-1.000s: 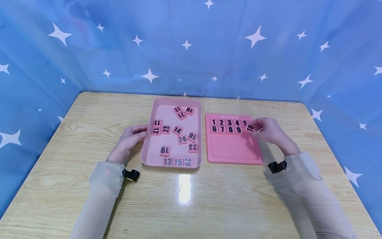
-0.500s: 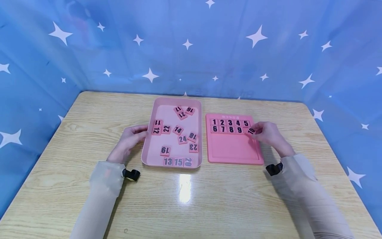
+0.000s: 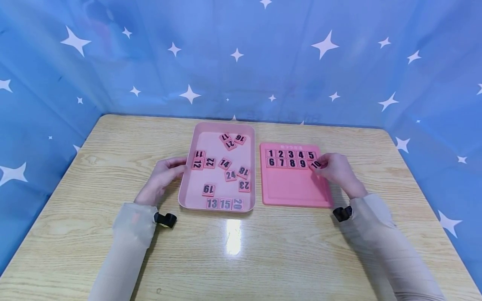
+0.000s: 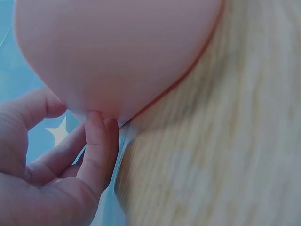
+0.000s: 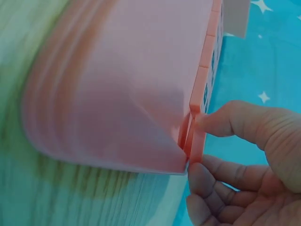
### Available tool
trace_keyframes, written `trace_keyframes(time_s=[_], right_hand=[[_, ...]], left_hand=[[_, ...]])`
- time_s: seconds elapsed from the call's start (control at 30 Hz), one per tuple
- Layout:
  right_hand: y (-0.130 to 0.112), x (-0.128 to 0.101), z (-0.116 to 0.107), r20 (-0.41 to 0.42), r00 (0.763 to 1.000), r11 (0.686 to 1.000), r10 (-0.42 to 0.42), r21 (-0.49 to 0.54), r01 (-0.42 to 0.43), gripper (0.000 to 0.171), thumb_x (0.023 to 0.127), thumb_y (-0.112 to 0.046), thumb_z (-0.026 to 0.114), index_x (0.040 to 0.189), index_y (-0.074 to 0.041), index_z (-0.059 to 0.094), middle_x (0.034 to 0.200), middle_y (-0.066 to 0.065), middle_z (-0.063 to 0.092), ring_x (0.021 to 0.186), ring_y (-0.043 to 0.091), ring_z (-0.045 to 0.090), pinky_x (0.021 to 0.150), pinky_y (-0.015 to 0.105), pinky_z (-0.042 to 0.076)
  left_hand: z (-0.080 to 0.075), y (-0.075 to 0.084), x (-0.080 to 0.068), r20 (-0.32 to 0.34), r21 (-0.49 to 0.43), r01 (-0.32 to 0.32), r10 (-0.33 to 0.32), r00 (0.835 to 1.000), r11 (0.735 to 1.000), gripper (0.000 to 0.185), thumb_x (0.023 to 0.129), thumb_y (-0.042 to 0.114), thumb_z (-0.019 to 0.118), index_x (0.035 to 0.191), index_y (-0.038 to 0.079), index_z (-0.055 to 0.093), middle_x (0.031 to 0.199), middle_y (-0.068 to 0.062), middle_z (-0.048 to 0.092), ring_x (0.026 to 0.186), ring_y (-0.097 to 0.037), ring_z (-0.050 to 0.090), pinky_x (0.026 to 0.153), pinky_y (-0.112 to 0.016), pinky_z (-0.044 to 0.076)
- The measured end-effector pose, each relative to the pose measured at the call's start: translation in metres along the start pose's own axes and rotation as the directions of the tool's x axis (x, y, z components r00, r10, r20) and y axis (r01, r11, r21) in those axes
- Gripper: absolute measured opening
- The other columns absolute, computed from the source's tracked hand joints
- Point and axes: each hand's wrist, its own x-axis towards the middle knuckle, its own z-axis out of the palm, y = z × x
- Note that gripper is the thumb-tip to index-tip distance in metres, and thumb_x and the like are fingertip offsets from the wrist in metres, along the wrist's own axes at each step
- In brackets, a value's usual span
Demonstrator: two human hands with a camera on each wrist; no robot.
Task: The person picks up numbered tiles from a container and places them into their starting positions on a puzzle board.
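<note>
Loose numbered tiles [image 3: 224, 164] in tray [image 3: 188, 190]

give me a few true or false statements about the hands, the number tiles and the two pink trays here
1. The right hand pinches the 10 tile at the right end of the board's second row. True.
2. The puzzle board already holds tiles 1 to 9 in two rows. True.
3. The left hand holds the 19 tile. False: it rests against the left rim of the loose-tile tray and holds no tile; the 19 tile lies in the tray.
4. The 13, 15 and 20 tiles sit in a row along the tray's near edge. True.
5. The lower part of the puzzle board is full of tiles. False: it is bare.
</note>
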Motion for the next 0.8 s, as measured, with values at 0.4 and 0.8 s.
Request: trace_keyframes(time_s=[0.4,0.8], right_hand=[[-0.0054,-0.0014,0.0041,-0.052,0.998,0.999,-0.036,-0.038,0.034,0.025,0.077,-0.002,0.07,0.094,0.015,0.064,0.077,0.021,0.064,0.064,0.024,0.056,0.056,0.031,0.045],[0.0021,0.0083,-0.0036,0.01,1.0,1.0,-0.002,-0.03,0.002,0.022,0.078,-0.003,0.071,0.094,0.011,0.063,0.088,0.026,0.065,0.08,0.036,0.062,0.063,0.039,0.052]], left_hand=[[-0.0005,-0.0003,0.0007,0.004,0.011,0.002,-0.002,1.0,1.0,0.046,0.088,0.004,0.058,0.13,-0.01,0.048,0.13,-0.027,0.05,0.083,0.001,0.056,0.073,-0.016,0.048],[-0.0012,0.0003,0.0007,0.004,0.01,0.014,-0.014,1.0,1.0,0.046,0.088,0.006,0.059,0.131,-0.008,0.048,0.131,-0.025,0.051,0.084,0.0,0.055,0.073,-0.016,0.047]])
